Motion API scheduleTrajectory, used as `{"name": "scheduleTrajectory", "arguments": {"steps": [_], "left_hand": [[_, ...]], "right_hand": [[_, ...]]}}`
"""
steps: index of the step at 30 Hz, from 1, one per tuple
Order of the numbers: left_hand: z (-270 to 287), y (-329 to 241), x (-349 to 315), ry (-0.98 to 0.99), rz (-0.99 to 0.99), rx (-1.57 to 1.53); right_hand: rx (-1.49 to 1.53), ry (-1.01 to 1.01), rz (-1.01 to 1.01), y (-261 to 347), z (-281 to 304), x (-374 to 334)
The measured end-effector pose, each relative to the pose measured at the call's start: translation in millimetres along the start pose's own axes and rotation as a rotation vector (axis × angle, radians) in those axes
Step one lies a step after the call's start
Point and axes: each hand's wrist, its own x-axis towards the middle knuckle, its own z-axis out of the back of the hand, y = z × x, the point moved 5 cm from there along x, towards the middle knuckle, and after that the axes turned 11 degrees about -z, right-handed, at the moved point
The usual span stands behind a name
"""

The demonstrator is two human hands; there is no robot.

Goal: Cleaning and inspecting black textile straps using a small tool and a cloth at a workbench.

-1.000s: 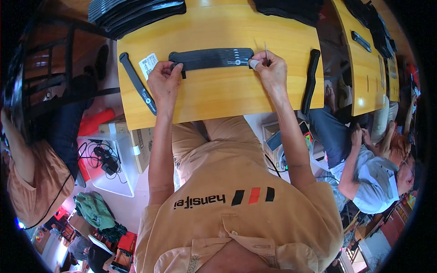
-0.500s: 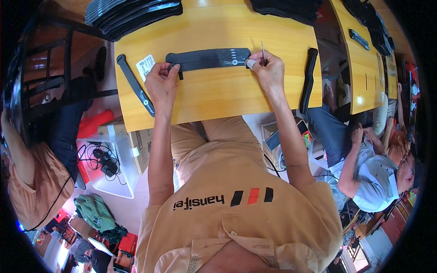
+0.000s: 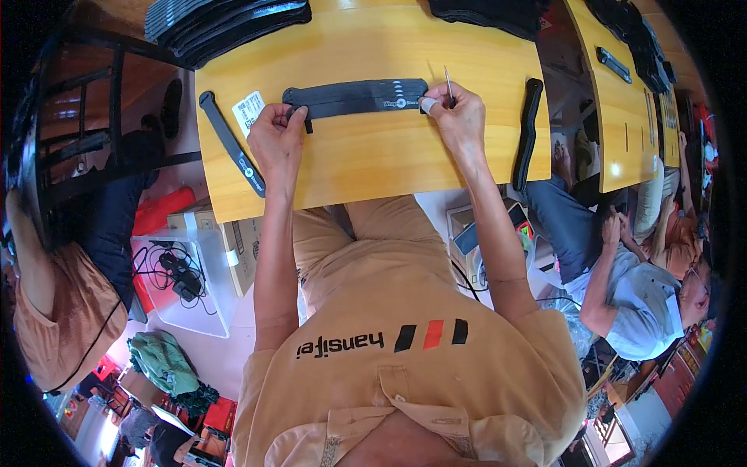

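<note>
Blk strap bundle (image 3: pixel 354 97) held lengthwise btwn both hands, mid-table (image 3: pixel 373 167), prob. so strips are kept aligned.
L end pinched, no gap seen, btwn thumb & fingers of L hand (image 3: pixel 278 136); R end steadied by R hand (image 3: pixel 459 117), fingers closed w/ thin pointed tool (image 3: pixel 448 84) held too, tip up, prob. clear of straps. Single strap (image 3: pixel 231 144) laid to L, dark strip (image 3: pixel 528 134) to R, apparently within reach.

The strap bundle (image 3: pixel 342 98) looks of matt, fabric-like material with smooth pale print, the slim tool (image 3: pixel 449 87) of thin metal, the table (image 3: pixel 373 159) of smooth, glossy wood, the label (image 3: pixel 250 105) of paper, the tub (image 3: pixel 220 300) of clear plastic, the carton (image 3: pixel 246 243) of matt cardboard, the shirt (image 3: pixel 373 284) of soft matt cloth.
</note>
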Motion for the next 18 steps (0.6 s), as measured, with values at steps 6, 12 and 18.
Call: {"name": "scheduleTrajectory", "arguments": {"steps": [6, 12, 18], "left_hand": [[0.7, 6.0, 2.7, -0.028, -0.050, 0.128], [1.5, 6.3, 5.0, 0.001, 0.007, 0.164], [2.0, 9.8, 8.2, 0.026, -0.031, 0.151]], "right_hand": [[0.017, -0.012, 0.009, -3.6, -2.1, 1.8], [0.004, -0.011, 0.010, 0.4, -1.0, -0.1], [0.013, -0.008, 0.015, -4.2, -3.2, 2.8]]}}
